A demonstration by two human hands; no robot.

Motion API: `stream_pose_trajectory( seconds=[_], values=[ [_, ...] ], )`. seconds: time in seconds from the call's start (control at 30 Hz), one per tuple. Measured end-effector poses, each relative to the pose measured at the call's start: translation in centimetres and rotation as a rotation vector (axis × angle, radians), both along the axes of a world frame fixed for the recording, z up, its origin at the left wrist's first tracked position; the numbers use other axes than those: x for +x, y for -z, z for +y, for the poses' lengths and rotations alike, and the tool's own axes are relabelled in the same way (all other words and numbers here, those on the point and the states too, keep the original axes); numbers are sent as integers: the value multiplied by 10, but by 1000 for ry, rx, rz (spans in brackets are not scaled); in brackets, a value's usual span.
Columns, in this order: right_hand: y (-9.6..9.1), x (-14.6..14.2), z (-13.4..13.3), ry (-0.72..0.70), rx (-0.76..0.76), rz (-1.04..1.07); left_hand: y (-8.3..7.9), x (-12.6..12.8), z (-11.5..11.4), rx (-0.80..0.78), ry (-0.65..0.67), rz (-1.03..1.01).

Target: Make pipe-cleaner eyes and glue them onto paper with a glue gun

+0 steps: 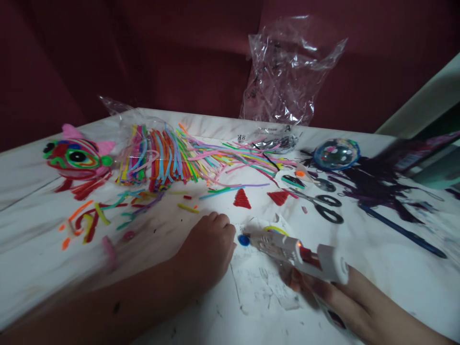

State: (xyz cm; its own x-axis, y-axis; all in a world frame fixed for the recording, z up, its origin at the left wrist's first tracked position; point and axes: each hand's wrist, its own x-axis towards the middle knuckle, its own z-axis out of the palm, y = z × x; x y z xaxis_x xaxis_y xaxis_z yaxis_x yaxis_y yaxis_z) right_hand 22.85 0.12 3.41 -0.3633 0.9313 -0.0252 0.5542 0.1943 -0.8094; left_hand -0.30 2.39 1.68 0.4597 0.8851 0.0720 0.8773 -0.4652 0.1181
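- My right hand (334, 292) sits near and right, fingers wrapped around the grip of a white glue gun (298, 251), clamped firmly on it.
- The gun's barrel points left, and its blue tip (243, 240) hovers right beside my left knuckles.
- My left hand (208, 251) is curled into a loose fist, fingers tucked together, pressing down on the desk (377, 268); I can't tell whether anything sits under it.
- Just past the tip I see a small white piece with a yellow loop (275, 230), partly hidden behind the gun.
- A little farther off, two red triangles (242, 199) lie flat, side by side but apart.
- Scissors (319, 201) rest to the right of them, blades pointing left.
- Far centre, a big heap of coloured strips (172, 158) spills from a clear bag.
- Far left stands a colourful cat figure with pink ears (77, 158); cut scraps (89, 218) are scattered near it.
- Far right, a clear ball (336, 153), and a blue pen (402, 232) lies nearer.
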Motion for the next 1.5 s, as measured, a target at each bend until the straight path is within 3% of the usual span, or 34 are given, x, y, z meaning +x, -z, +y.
stream_pose_trajectory(
  seconds=[0.97, 1.17, 1.33, 1.5],
  values=[
    [-4, -1, 2, 1, -6, 33, 0, -1, 0, 9, 0, 0],
    [-8, 3, 7, 84, -28, -1, -1, 0, 1, -5, -13, -9],
    [-3, 11, 11, 47, 9, -27, 0, -1, 0, 2, -11, -18],
    [6, 15, 15, 123, 38, 42, -2, -1, 0, -19, -19, -4]
  ],
)
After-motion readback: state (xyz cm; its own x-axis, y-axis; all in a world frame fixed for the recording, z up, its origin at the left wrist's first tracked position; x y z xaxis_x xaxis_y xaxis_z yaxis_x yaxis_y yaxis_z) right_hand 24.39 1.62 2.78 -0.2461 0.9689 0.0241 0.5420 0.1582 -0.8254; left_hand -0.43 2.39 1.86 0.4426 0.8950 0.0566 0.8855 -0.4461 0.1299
